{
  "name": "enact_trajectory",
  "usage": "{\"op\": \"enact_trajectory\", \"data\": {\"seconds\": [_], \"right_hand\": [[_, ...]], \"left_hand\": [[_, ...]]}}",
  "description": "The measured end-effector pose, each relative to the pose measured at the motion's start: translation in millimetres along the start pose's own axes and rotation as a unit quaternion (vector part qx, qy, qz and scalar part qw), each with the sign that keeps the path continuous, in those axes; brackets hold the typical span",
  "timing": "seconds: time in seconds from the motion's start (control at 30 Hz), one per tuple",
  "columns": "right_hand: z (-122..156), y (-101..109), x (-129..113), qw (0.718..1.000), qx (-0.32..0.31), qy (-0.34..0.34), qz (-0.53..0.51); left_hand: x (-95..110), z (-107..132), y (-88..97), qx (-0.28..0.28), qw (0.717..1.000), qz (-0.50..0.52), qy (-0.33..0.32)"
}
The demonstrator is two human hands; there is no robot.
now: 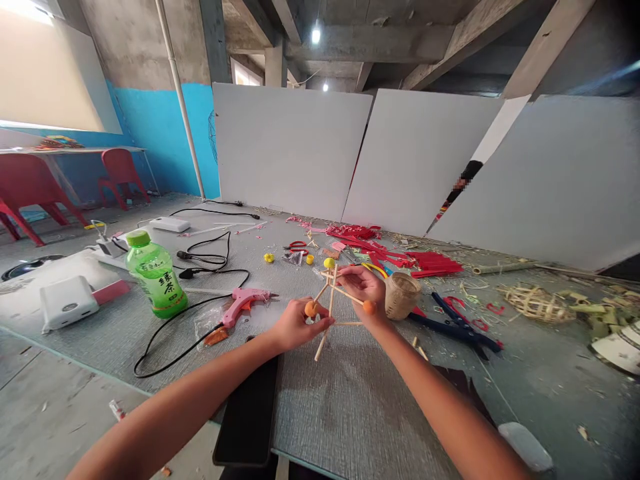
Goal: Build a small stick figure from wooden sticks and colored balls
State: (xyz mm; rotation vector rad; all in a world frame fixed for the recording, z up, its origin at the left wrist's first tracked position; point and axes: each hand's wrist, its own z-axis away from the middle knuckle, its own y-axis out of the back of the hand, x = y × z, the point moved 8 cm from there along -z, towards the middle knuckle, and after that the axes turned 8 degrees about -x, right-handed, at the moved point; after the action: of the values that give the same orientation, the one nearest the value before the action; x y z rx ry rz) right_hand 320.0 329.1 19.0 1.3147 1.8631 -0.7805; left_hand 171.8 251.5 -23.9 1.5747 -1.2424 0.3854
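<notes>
Above the near part of the table I hold up a small figure of thin wooden sticks (332, 297) with orange balls on its ends and a yellow ball at the top. My left hand (303, 325) pinches it low on the left, beside one orange ball (311, 309). Higher up, the curled fingers of my right hand (367, 290) grip the sticks near the top. A second orange ball (369, 307) shows against my right wrist. Just right of that hand stands a brown jar (403, 295).
Left of my hands lie a pink glue gun (243, 307), a green tea bottle (156, 275) and black cables. A black phone (249, 417) lies at the near edge. Dark-handled pliers (457, 325), red strips (435, 263), red scissors (296, 247) and a woven bamboo piece (537, 301) are around.
</notes>
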Motion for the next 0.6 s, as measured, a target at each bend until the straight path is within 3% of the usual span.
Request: {"op": "enact_trajectory", "data": {"seconds": [0.6], "right_hand": [[3,0,-9,0.996,-0.041,0.027,0.073]], "left_hand": [[-3,0,-1.3,-0.007,1.000,0.005,0.012]]}}
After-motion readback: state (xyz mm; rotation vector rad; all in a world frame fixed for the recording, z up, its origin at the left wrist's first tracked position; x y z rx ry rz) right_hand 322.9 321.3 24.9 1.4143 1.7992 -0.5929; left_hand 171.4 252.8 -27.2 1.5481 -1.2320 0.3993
